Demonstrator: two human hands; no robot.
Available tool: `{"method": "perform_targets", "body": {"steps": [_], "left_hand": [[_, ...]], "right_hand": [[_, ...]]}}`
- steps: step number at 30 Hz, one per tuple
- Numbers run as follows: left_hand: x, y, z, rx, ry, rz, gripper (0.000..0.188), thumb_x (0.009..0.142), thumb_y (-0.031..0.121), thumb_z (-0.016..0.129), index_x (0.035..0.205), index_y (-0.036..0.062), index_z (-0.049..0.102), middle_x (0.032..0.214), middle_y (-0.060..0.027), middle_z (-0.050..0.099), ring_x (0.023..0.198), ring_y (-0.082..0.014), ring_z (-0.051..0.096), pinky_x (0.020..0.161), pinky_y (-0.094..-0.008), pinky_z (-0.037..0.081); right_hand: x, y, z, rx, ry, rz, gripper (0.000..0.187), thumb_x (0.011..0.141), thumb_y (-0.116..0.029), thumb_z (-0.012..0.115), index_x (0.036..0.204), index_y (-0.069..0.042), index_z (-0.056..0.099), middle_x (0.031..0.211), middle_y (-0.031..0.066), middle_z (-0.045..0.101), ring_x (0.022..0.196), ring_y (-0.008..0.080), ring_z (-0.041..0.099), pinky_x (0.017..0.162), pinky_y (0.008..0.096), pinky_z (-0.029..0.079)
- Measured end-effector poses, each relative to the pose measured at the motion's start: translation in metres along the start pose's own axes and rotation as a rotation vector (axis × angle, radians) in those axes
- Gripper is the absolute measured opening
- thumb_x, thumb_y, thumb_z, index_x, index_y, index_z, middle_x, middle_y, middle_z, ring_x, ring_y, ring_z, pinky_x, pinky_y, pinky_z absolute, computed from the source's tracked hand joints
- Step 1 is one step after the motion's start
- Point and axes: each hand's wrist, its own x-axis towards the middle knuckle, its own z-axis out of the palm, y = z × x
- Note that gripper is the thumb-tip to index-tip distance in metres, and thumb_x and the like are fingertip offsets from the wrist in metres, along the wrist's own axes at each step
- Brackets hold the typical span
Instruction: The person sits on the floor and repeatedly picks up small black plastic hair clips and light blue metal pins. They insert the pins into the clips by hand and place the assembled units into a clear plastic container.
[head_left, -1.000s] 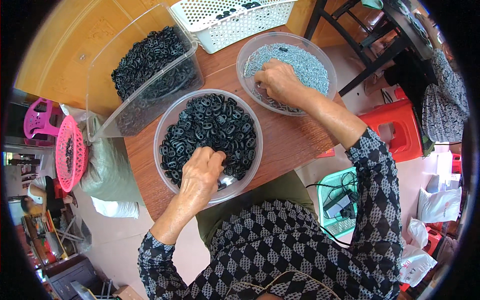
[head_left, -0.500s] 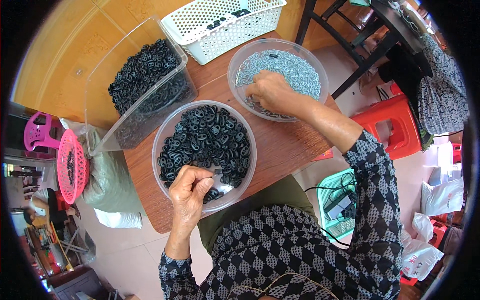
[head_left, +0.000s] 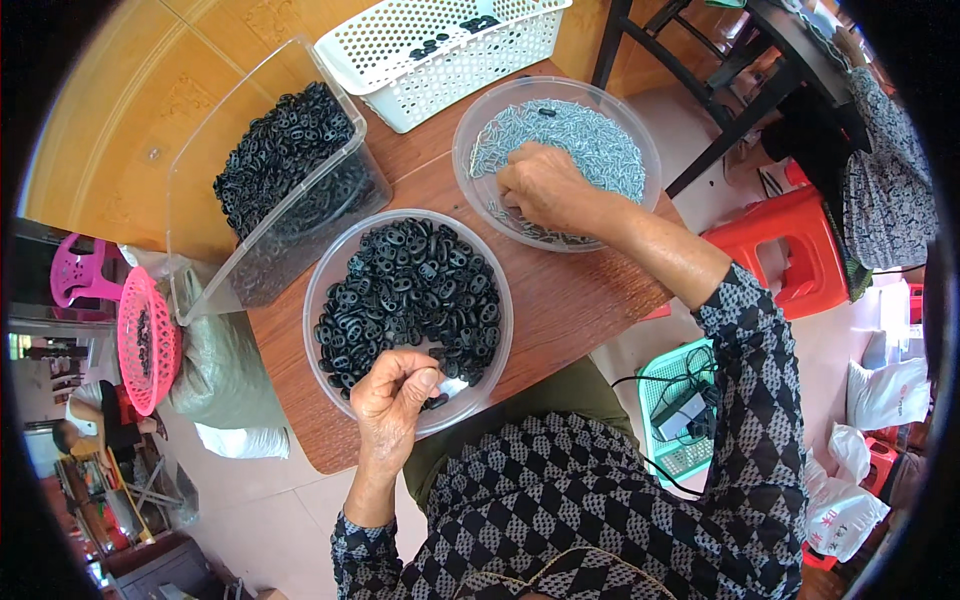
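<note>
My left hand [head_left: 388, 398] is over the near rim of a clear round tub [head_left: 322, 372], thumb and forefinger pinched together. Whatever is between those fingertips is too small to make out. Black oval pieces with two holes [head_left: 415, 275] fill most of this tub, with a bare patch of its bottom beside my fingers. My right hand [head_left: 545, 185] reaches down into a second round tub [head_left: 652, 185], its fingers bent and closed among small silver screw-like pieces [head_left: 590, 140]. The fingertips are partly hidden, so their contents do not show. One black piece [head_left: 547, 112] lies on the silver ones.
Both tubs stand on a brown wooden table [head_left: 430, 180]. Behind are a clear bin [head_left: 365, 125] of black pieces and a white perforated basket [head_left: 450, 90]. A red stool [head_left: 800, 250] and a green basket [head_left: 655, 440] with cables stand right; a pink basket [head_left: 150, 390] is left.
My left hand has shifted slightly right and down, staying pinched over the near tub. The right hand remains among the silver pieces, its fingers moved a little. The whole view has tilted slightly.
</note>
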Motion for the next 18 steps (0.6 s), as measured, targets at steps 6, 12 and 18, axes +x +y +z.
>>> {"method": "perform_targets", "body": {"steps": [6, 12, 18], "left_hand": [[0.001, 0.001, 0.001, -0.079, 0.081, -0.052, 0.016, 0.085, 0.012, 0.062, 0.086, -0.0024, 0.057, 0.075, -0.0083, 0.062, 0.061, -0.0095, 0.055, 0.059, -0.0205, 0.046], [0.005, 0.005, 0.005, -0.267, 0.175, -0.110, 0.013, 0.086, 0.008, 0.059, 0.088, -0.0043, 0.056, 0.073, -0.0080, 0.061, 0.057, -0.0090, 0.052, 0.055, -0.0199, 0.043], [0.007, 0.001, 0.006, -0.452, 0.182, -0.161, 0.011, 0.082, 0.001, 0.061, 0.091, -0.0036, 0.058, 0.078, -0.0125, 0.064, 0.059, -0.0142, 0.060, 0.052, -0.0236, 0.050]], "right_hand": [[0.003, -0.007, 0.002, -0.147, -0.019, -0.136, 0.006, 0.061, -0.003, 0.057, 0.060, 0.002, 0.058, 0.070, 0.0223, 0.059, 0.072, 0.0387, 0.058, 0.063, 0.0449, 0.048], [0.001, -0.005, 0.003, -0.081, 0.031, -0.063, 0.009, 0.069, -0.005, 0.054, 0.073, 0.002, 0.058, 0.071, 0.0212, 0.059, 0.069, 0.0381, 0.058, 0.062, 0.0434, 0.048], [-0.015, -0.077, -0.034, 0.590, -0.045, 0.251, 0.010, 0.076, -0.008, 0.060, 0.080, 0.000, 0.058, 0.067, 0.0127, 0.059, 0.062, 0.0253, 0.058, 0.059, 0.0341, 0.046]]}}
